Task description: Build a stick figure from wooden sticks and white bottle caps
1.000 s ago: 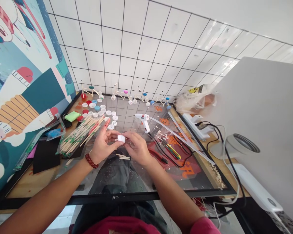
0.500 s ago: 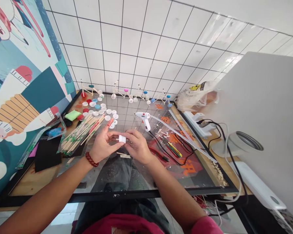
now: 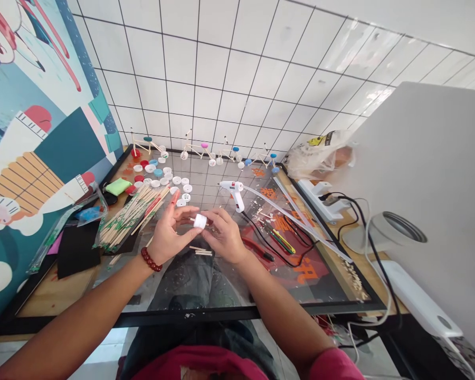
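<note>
Slightly higher than before, a white plastic cap (image 3: 200,221) pinched between the left hand (image 3: 173,235) and right hand (image 3: 225,237), both nearly closed.

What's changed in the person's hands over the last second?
The white plastic bottle cap has tilted and risen slightly, pinched between the left hand and right hand; neither let go. The hot glue gun and bundle of wooden sticks stayed put.
</note>
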Demonstrator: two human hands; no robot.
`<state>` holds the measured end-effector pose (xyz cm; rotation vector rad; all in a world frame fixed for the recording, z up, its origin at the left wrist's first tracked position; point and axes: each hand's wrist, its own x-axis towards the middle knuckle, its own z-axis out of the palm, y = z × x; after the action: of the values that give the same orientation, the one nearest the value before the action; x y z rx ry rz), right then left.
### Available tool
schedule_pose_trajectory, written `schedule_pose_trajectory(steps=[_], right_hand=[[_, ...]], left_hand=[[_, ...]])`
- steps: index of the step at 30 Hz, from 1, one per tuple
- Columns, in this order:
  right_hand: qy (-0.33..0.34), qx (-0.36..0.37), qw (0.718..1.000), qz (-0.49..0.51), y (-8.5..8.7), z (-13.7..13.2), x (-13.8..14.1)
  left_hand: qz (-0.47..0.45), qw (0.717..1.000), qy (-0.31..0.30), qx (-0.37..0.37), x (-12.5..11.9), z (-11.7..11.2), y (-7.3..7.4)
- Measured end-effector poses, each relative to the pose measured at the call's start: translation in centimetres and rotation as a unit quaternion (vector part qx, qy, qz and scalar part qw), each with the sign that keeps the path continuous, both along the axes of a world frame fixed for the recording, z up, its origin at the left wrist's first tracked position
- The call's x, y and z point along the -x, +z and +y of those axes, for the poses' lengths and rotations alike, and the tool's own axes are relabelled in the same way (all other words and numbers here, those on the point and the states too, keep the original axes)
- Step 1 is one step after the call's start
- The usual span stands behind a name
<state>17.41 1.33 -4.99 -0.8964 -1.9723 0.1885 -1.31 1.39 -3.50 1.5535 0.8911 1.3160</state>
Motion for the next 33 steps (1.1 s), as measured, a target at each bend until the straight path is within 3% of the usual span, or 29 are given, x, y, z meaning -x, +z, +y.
schedule_pose_trajectory(steps=[7,26,33], right_hand=[[-0.011,-0.038,0.998,-0.053,0.3,-0.1,0.0],[0.019,-0.036,0.999,-0.027,0.0,0.2,-0.3],[0.022,-0.028,0.996,-0.082,0.0,0.3,-0.8]], left_hand=[[-0.015,0.999,-0.002,0.028,0.1,0.1,0.3],[-0.115,0.975,-0.038,0.186,-0.3,0.2,0.5],[-0.109,0.97,-0.048,0.212,0.0,0.3,1.0]])
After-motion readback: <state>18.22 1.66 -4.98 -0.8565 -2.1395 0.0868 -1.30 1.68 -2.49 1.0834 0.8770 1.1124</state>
